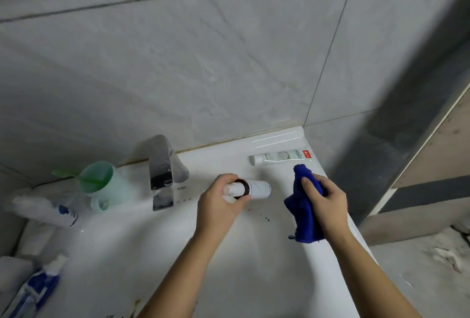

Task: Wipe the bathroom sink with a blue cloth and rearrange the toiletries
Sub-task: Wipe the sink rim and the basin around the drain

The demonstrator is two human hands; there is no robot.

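My left hand (220, 205) grips a small white bottle (258, 188) with a dark ring near its neck, holding it tilted over the back deck of the white sink (229, 254), right of the chrome faucet (162, 172). My right hand (324, 200) holds a bunched blue cloth (301, 216) on the sink's right rim. A white and green tube (278, 156) lies flat at the back right corner. Small dark specks (264, 218) dot the deck between my hands.
A green cup (101, 182) holding a green toothbrush stands left of the faucet. A white bottle with blue print (45, 212) lies at the far left, and a blue and white tube (35, 289) at the lower left. A grey tiled wall rises behind.
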